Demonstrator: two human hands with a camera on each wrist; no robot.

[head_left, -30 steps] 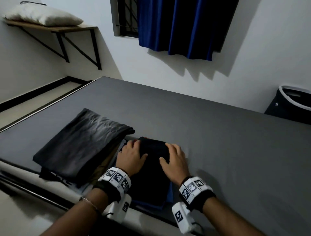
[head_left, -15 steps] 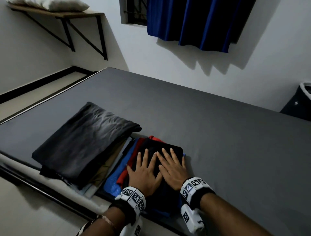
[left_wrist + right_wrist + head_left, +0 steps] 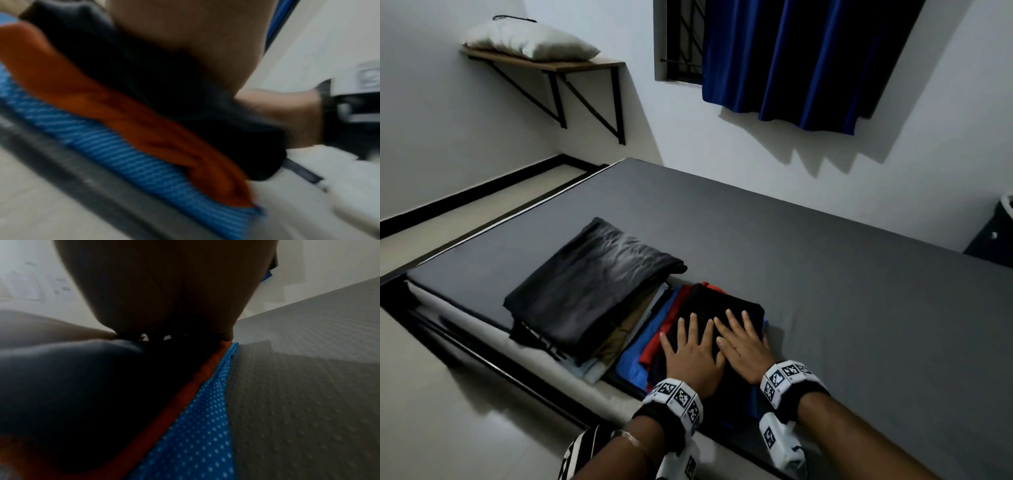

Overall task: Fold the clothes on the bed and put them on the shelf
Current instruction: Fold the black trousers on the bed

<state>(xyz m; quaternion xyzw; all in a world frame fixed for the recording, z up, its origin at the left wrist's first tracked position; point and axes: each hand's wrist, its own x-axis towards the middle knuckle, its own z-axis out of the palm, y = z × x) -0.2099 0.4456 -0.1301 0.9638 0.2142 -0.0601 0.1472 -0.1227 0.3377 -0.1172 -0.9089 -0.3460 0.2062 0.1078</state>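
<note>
A folded black garment (image 3: 726, 305) tops a small stack near the bed's front edge, over a red garment (image 3: 654, 346) and a blue mesh one (image 3: 631, 365). My left hand (image 3: 690, 346) and right hand (image 3: 739, 337) lie flat on it side by side, fingers straight and spread. The wrist views show the same layers: black (image 3: 156, 84), orange-red (image 3: 127, 113) and blue (image 3: 115, 151); black (image 3: 102, 386), red (image 3: 185, 394) and dotted blue (image 3: 201, 426). A second folded pile topped by a dark grey garment (image 3: 592, 281) lies just left. The wooden wall shelf (image 3: 571, 65) hangs at the upper left.
A white pillow (image 3: 530, 41) lies on the shelf. The grey mattress (image 3: 842, 291) stretches right and back. A blue curtain (image 3: 808, 58) covers the window. A dark bin (image 3: 993, 233) stands at the right edge. Pale floor (image 3: 448, 411) runs left of the bed.
My hands went from cupping the black garment's far edge to lying flat on its top, fingers spread. The head view tilted up, bringing the shelf and pillow into sight.
</note>
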